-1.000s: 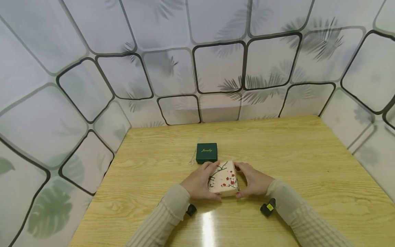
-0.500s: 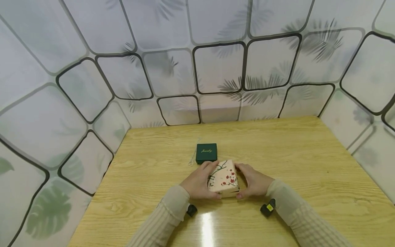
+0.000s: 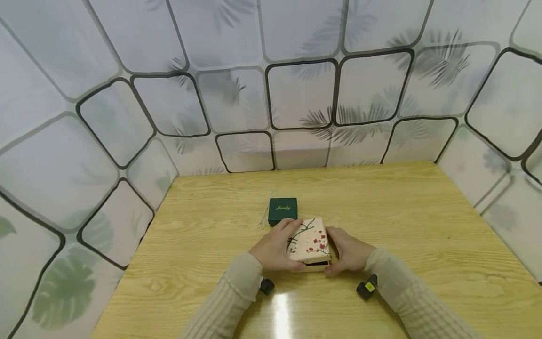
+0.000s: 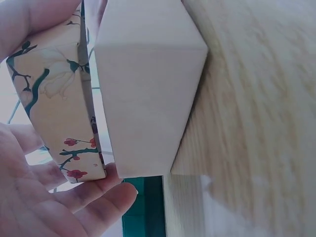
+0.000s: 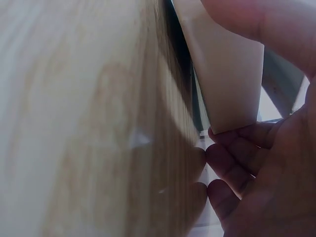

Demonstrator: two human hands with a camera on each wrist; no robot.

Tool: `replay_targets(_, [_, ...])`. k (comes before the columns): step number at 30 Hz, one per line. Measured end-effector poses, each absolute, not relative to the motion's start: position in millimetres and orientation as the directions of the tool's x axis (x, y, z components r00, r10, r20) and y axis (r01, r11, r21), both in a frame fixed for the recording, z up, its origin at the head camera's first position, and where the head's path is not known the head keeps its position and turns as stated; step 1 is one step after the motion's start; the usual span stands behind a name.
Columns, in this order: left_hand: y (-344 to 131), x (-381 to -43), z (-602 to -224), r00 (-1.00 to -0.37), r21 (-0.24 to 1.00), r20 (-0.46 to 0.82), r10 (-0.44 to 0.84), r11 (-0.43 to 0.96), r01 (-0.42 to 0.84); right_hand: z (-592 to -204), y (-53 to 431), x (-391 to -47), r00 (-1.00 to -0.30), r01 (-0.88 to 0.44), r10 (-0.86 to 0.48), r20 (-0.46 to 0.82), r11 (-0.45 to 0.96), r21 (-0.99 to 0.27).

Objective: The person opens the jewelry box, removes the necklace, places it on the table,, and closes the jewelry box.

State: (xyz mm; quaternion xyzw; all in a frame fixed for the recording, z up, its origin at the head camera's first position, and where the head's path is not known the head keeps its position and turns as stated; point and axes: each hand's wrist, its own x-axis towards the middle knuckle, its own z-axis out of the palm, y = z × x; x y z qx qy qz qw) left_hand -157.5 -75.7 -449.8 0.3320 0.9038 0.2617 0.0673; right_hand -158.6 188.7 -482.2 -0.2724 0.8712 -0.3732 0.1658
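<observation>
A cream box lid [image 3: 309, 245] with painted branches and red blossoms sits raised off its plain cream box base [image 3: 316, 268], a dark gap showing along the near edge. My left hand [image 3: 276, 248] grips the lid across its left side, thumb at the front and fingers at the back. In the left wrist view the patterned lid [image 4: 61, 108] stands apart from the plain base [image 4: 145, 98]. With thumb in front and fingertips behind, my right hand [image 3: 349, 249] holds the base, whose plain side [image 5: 229, 74] fills the space between them in the right wrist view.
Just behind the cream box lies a dark green jewelry box [image 3: 282, 210] with gold lettering. A thin silver chain [image 3: 264, 219] lies along its left side. Patterned curtains [image 3: 302, 94] enclose the wooden table [image 3: 402, 207] at the back and sides.
The lid has risen from the base, and a dark gap has opened along the front. My left hand has moved slightly up with the lid; the right hand stays at the base.
</observation>
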Motion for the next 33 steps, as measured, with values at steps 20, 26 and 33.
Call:
replay_targets(20, [-76.6, -156.0, -450.4, -0.802, 0.555, 0.027, 0.597, 0.658, 0.509, -481.2, 187.1, -157.0, -0.787, -0.36, -0.612, -0.081, 0.561, -0.745])
replay_targets(26, [-75.5, -154.4, -450.2, -0.815, 0.565, 0.017, 0.579, 0.667, 0.485, -477.0, 187.4, -156.2, -0.787, -0.363, -0.616, -0.046, 0.522, -0.772])
replay_targets(33, [-74.0, -155.4, -450.3, -0.806, 0.518, 0.037, 0.591, 0.678, 0.521, -473.3, 186.8, -158.0, -0.792, -0.419, -0.606, 0.073, 0.452, -0.787])
